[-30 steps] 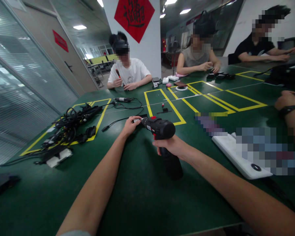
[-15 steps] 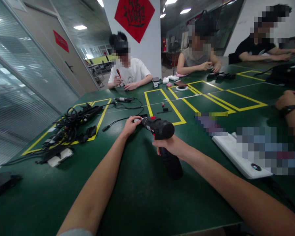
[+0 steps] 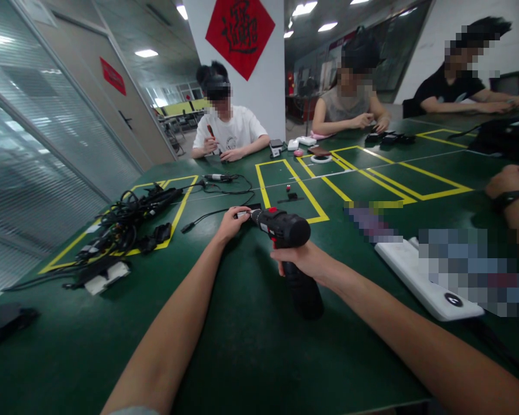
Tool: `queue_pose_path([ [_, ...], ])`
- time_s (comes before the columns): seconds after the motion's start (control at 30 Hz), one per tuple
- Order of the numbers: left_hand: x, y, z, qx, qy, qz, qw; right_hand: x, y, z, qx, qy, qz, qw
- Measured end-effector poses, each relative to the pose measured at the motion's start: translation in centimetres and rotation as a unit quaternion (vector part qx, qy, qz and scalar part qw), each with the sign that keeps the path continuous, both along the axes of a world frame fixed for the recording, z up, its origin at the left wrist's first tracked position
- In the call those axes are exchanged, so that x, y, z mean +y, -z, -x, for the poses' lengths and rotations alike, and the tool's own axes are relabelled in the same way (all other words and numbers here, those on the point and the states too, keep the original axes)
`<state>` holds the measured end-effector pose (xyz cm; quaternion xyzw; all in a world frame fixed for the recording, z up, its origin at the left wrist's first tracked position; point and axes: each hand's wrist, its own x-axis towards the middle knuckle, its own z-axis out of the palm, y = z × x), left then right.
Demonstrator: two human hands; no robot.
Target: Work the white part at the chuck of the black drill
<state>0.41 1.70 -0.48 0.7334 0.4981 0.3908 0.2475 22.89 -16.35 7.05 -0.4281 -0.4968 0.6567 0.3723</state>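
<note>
My right hand (image 3: pixel 300 257) is wrapped round the grip of a black cordless drill (image 3: pixel 285 226) with red parts. The drill lies level and its chuck points left, at my left hand (image 3: pixel 233 223). Those left fingers are closed on a small dark piece with a pale label (image 3: pixel 243 214), mostly hidden by the hand, on the green table (image 3: pixel 242 346). The drill's tip meets this piece or is very close to it; I cannot tell which. A black cable (image 3: pixel 205 217) runs beside the left hand.
Tangled black cables (image 3: pixel 130 216) lie at the left in a yellow taped frame. A small black part (image 3: pixel 292 196) is beyond the drill. A white power bank-like slab (image 3: pixel 428 282) lies at the right, near another person's hand (image 3: pixel 510 187). People sit across the table.
My view has tipped up slightly, so everything sits a little lower in the picture. Both hands and the drill keep their places against each other.
</note>
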Motion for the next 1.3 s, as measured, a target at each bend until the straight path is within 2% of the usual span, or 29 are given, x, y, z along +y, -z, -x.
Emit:
queue_pose_path([
  [0.37, 0.2, 0.19, 0.11, 0.004, 0.0, 0.003, 1.0, 0.33, 0.5, 0.16, 0.016, 0.016, 0.0, 1.0],
  [0.9, 0.06, -0.01, -0.01, 0.003, 0.002, 0.003, 1.0, 0.34, 0.64, -0.19, 0.016, -0.007, -0.015, 1.0],
  [1.3, 0.66, 0.53, 0.22, 0.006, 0.008, -0.011, 1.0, 0.39, 0.5, 0.17, 0.001, 0.01, -0.016, 1.0],
])
